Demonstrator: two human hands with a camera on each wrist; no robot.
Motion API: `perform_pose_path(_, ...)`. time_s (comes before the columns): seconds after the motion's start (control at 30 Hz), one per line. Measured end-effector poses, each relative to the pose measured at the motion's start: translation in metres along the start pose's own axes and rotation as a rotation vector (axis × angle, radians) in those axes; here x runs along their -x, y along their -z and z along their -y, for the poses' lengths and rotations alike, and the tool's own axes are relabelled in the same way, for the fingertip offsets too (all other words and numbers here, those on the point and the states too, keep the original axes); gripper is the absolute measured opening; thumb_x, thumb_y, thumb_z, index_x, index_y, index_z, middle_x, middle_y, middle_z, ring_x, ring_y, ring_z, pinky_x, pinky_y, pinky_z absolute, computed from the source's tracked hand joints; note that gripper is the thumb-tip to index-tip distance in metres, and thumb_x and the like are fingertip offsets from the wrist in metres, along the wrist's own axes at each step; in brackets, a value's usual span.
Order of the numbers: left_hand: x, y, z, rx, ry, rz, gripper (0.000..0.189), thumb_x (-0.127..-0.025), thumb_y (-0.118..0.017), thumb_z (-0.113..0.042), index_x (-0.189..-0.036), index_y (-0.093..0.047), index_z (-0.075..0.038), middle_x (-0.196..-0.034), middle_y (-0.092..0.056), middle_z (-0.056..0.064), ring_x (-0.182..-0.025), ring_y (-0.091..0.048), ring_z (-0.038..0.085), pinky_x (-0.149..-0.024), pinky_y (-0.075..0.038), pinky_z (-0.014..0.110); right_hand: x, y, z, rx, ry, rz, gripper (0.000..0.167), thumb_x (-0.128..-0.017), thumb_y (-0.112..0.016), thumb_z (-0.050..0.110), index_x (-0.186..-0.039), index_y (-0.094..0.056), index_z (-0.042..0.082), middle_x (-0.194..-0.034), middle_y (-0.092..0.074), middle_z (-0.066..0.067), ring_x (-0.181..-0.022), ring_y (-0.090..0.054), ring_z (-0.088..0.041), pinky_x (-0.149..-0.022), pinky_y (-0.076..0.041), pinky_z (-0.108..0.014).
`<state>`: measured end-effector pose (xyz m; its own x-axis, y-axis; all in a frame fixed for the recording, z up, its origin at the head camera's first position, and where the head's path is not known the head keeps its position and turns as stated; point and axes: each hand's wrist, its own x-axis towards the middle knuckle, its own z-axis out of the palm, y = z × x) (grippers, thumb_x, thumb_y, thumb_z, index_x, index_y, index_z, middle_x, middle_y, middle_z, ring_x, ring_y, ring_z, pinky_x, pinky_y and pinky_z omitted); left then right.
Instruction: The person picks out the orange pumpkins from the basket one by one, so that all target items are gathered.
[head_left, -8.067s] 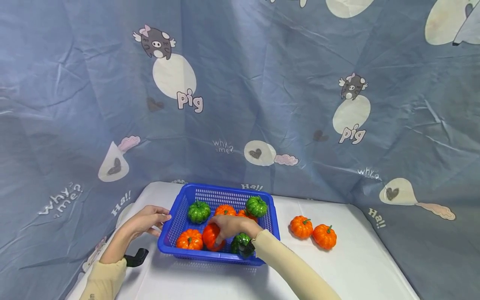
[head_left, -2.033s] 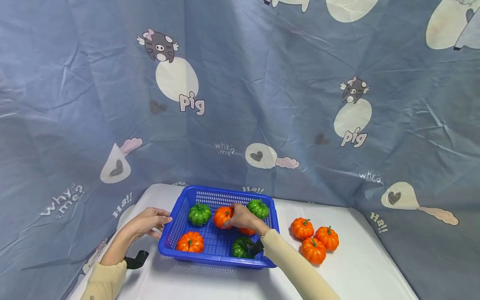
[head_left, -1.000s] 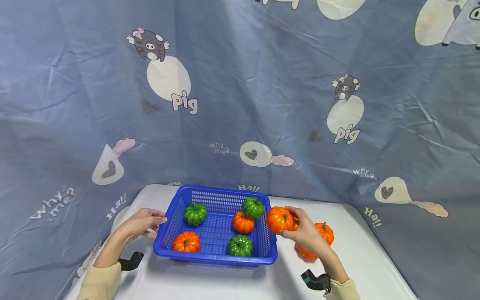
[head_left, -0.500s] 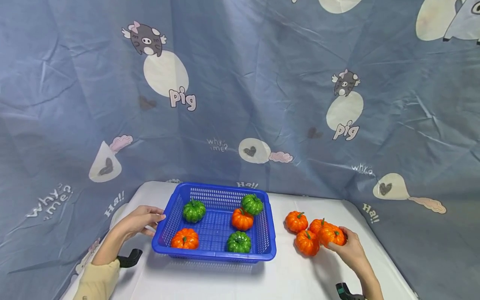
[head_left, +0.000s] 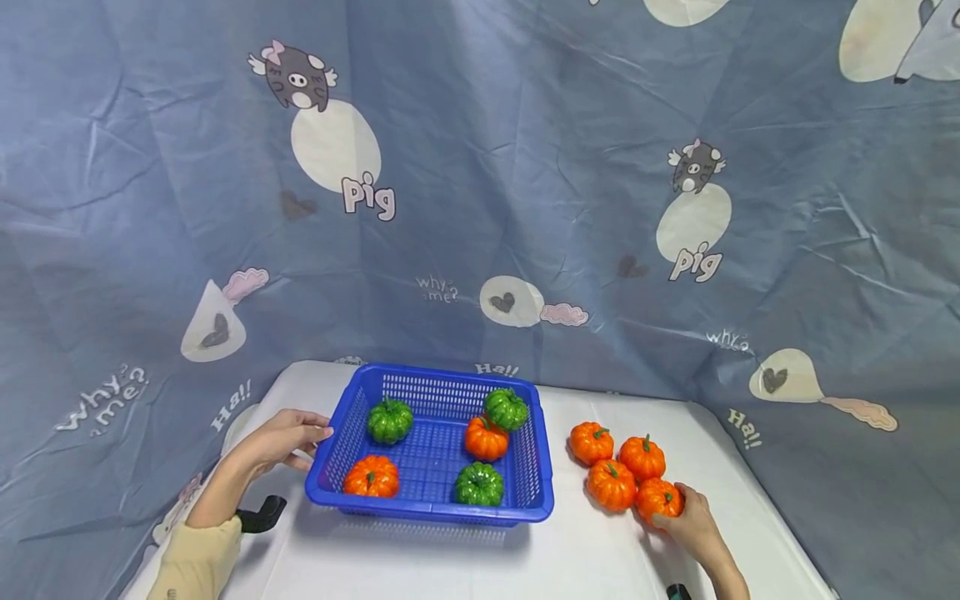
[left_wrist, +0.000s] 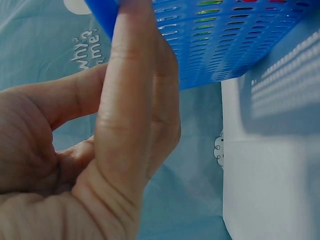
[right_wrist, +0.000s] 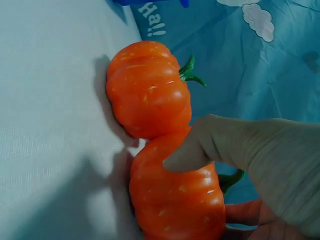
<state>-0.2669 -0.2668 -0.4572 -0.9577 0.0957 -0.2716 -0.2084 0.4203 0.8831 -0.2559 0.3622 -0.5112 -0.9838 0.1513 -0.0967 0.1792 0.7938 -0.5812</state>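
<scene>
My left hand (head_left: 288,437) has its fingertips at the left rim of the blue plastic basket (head_left: 442,507). In the left wrist view one finger (left_wrist: 127,95) runs up to that rim, its tip out of frame. On the table's right side my right hand (head_left: 693,521) grips a small orange pumpkin (head_left: 658,498), thumb across its side and fingers behind. That pumpkin (right_wrist: 177,200) sits against another orange pumpkin (right_wrist: 147,92) in the right wrist view. Three orange pumpkins (head_left: 611,486) cluster beside the gripped one. Its underside is hidden.
Inside the basket are an orange pumpkin (head_left: 372,477) at front left, a green one (head_left: 390,421) at back left, a green one (head_left: 480,485) at front right, and a green one (head_left: 506,408) on an orange one (head_left: 486,439). A patterned blue cloth (head_left: 450,208) hangs behind the white table (head_left: 390,567).
My right hand has carried orange pumpkins out of the basket to the right; the latest is now lower at the cluster's front. My left hand has stayed at the rim.
</scene>
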Motion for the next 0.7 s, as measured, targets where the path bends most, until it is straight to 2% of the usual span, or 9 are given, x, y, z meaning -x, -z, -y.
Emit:
perform_pose_path(0.17,0.000,0.000,0.000,-0.007,-0.003,-0.007,0.051,-0.096,-0.057,-0.020,-0.132,-0.045,0.014,-0.095,-0.065,0.011,-0.079,-0.061,0.020,-0.065,-0.060,0.036,0.000,0.002,0.004,0.010,0.005,0.010,0.088,-0.076,-0.072,0.020,-0.136,-0.022,-0.023,-0.131,-0.028,-0.046,-0.122,-0.036,-0.058,-0.106,-0.030,-0.066)
perform_pose_path(0.3,0.000,-0.001,0.000,-0.007,0.002,-0.007,0.051,-0.096,-0.057,-0.020,-0.131,-0.046,0.014,-0.094,-0.064,0.011,-0.079,-0.061,0.020,-0.066,-0.060,0.036,0.003,0.003,0.018,-0.024,-0.005,-0.004,0.092,-0.078,-0.070,0.022,-0.141,-0.017,-0.019,-0.140,-0.021,-0.044,-0.129,-0.028,-0.059,-0.108,-0.028,-0.065)
perform_pose_path(0.4,0.001,-0.001,0.001,-0.003,0.004,-0.009,0.050,-0.096,-0.057,-0.020,-0.131,-0.046,0.014,-0.093,-0.064,0.011,-0.078,-0.060,0.020,-0.065,-0.060,0.036,0.009,0.005,0.039,-0.068,0.012,-0.041,0.088,-0.083,-0.068,0.024,-0.144,-0.019,-0.016,-0.145,-0.023,-0.040,-0.132,-0.028,-0.056,-0.108,-0.029,-0.064)
perform_pose_path(0.5,0.001,-0.001,0.001,0.003,0.000,-0.008,0.050,-0.096,-0.057,-0.020,-0.131,-0.046,0.014,-0.093,-0.064,0.011,-0.078,-0.061,0.020,-0.065,-0.060,0.036,0.016,0.008,0.066,-0.124,0.054,-0.074,0.081,-0.087,-0.068,0.027,-0.143,-0.026,-0.014,-0.144,-0.032,-0.038,-0.132,-0.034,-0.052,-0.108,-0.032,-0.061)
perform_pose_path(0.7,0.000,0.000,-0.001,0.007,-0.001,-0.005,0.050,-0.096,-0.057,-0.019,-0.131,-0.046,0.014,-0.093,-0.064,0.011,-0.079,-0.060,0.020,-0.065,-0.060,0.036,0.027,0.016,0.122,-0.208,0.196,-0.083,0.065,-0.087,-0.070,0.023,-0.136,-0.043,-0.010,-0.135,-0.050,-0.031,-0.125,-0.050,-0.043,-0.106,-0.041,-0.051)
